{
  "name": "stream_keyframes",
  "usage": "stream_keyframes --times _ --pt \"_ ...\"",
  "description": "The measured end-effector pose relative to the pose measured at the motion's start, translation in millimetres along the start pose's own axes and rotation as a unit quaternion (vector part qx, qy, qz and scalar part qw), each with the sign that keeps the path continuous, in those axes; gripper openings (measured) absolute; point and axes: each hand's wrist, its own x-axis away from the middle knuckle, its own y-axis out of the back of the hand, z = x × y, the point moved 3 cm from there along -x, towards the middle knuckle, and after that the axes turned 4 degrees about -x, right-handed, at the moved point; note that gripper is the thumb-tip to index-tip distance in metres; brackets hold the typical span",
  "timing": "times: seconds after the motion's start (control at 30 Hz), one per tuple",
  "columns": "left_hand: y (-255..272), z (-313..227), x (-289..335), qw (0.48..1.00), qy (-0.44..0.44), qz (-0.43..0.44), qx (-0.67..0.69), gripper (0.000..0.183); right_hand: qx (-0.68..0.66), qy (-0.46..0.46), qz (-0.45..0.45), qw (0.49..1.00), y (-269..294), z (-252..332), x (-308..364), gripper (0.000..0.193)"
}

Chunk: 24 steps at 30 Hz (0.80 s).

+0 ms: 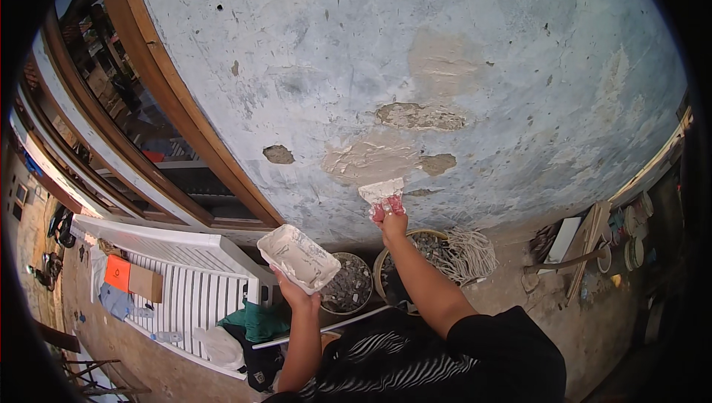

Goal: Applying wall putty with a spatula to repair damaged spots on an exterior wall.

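Note:
My right hand (393,223) is closed around the red handle of a putty knife (383,194). Its wide blade, smeared with pale putty, lies at the wall (319,91) along the lower edge of a fresh beige patch (371,160). In my left hand (297,293) rests a rectangular white tub (298,258) of whitish putty, tilted, with putty caked on its rim. Bare chipped spots show around the patch: a long hole (420,116) above it, a smaller hole (437,164) to its right and another hole (279,154) to its left.
Below the wall stand a bucket of rubble (347,284) and another container beside a heap of pale rope (471,255). On the left, a white slatted bench (193,284) holds an orange box (117,273) and a cardboard box (145,283). A wooden window frame (178,99) borders the wall; planks (589,243) lean at right.

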Motion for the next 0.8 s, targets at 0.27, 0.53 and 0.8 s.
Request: stream_keyframes --times 0.27,0.53,0.8 --pt "8 3 -8 0.999 -0.018 0.024 0.014 0.059 0.051 0.052 0.132 0.989 -3 33 67 0.019" --pt "-5 9 -8 0.999 -0.013 0.032 -0.001 0.058 0.113 0.267 0.134 0.948 -101 105 65 0.018" --pt "6 5 -10 1.0 -0.009 0.026 0.003 0.058 -0.007 0.091 0.005 0.996 -63 25 29 0.016"
